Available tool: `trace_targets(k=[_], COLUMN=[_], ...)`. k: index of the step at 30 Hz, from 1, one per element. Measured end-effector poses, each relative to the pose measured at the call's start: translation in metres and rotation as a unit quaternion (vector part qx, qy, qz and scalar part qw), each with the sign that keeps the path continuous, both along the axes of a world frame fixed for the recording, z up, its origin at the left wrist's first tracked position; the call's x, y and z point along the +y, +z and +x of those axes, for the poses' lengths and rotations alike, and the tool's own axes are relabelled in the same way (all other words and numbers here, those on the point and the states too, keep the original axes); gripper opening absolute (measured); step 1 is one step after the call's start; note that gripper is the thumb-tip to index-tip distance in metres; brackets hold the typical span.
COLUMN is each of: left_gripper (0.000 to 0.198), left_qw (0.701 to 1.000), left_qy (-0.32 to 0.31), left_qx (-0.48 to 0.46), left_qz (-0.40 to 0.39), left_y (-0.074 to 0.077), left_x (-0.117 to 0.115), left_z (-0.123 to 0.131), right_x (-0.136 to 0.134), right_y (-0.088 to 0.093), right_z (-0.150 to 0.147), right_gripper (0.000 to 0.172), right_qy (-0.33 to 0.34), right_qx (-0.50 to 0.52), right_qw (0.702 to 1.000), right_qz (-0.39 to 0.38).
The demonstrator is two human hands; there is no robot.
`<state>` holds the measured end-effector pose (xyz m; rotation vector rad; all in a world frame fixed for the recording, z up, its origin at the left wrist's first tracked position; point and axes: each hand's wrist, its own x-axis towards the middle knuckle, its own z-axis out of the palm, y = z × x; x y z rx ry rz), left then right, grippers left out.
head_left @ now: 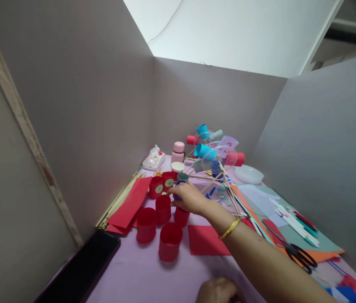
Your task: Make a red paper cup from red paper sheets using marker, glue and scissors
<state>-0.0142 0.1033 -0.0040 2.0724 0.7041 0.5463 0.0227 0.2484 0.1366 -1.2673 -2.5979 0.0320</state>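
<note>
My right hand (188, 197) reaches over a cluster of short paper tubes, fingers bent and apart, with a gap between thumb and index finger. A blue paper tube (176, 196) shows partly behind the fingers; no firm hold on it is visible. Just below the fingertips stands a red paper tube (163, 210), and another red tube (181, 217) sits under the palm. Nearer are two more red tubes (170, 244). Two with pale green flowers (156, 189) stand farther left. My left hand (219, 291) is at the bottom edge, cut off and blurred, its fingers curled out of sight.
Red paper sheets (132, 202) lie over wooden sticks (115, 205) on the left, near a black phone (83, 265). Behind stand a pink bottle (178, 153) and a stick frame with coloured cups (208, 152). Scissors (294, 250) and markers (298, 223) lie right.
</note>
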Motion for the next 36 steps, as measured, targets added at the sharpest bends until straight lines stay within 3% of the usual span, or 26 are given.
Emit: trace_targets(k=[3,5,7,10,12,15,17,21,26,31,36], left_gripper=[0.01,0.017,0.028,0.029,0.027,0.023,0.021,0.018,0.018,0.017,0.017], left_qw=[1.0,1.0,0.999,0.999,0.999,0.998,0.998,0.998,0.998,0.998,0.997], left_qy=[0.005,0.015,0.018,0.018,0.022,0.035,0.05,0.062,0.064,0.062,0.068], left_qx=[-0.003,-0.016,-0.03,-0.04,-0.04,-0.035,-0.029,-0.02,-0.019,-0.018,-0.022], left_qz=[0.003,0.007,0.013,0.021,0.025,0.026,0.025,0.021,0.02,0.018,0.015], left_y=[-0.005,-0.004,-0.001,0.007,0.013,0.02,0.023,0.026,0.029,0.031,0.033], left_x=[0.003,0.002,0.001,-0.001,-0.003,-0.004,-0.004,-0.003,-0.002,-0.002,-0.003], left_z=[0.002,0.0,-0.003,-0.007,-0.007,-0.008,-0.009,-0.01,-0.01,-0.011,-0.013], right_x=[-0.014,-0.032,-0.056,-0.091,-0.106,-0.116,-0.117,-0.115,-0.116,-0.118,-0.116], right_y=[0.003,-0.001,-0.015,-0.046,-0.066,-0.086,-0.093,-0.102,-0.109,-0.109,-0.114], right_z=[0.027,0.054,0.084,0.119,0.132,0.136,0.134,0.13,0.134,0.135,0.133], right_gripper=[0.024,0.02,0.022,0.058,0.057,0.027,0.015,0.026,0.024,0.013,0.029], right_qy=[-0.032,-0.063,-0.085,-0.093,-0.098,-0.109,-0.112,-0.168,-0.215,-0.204,-0.152], right_qx=[0.043,0.057,0.056,0.044,0.047,0.071,0.087,0.127,0.173,0.212,0.251], right_qw=[0.999,0.996,0.995,0.994,0.993,0.991,0.989,0.978,0.959,0.953,0.952], right_qz=[0.011,0.007,-0.009,-0.044,-0.053,-0.042,-0.03,0.017,0.058,0.071,0.092])
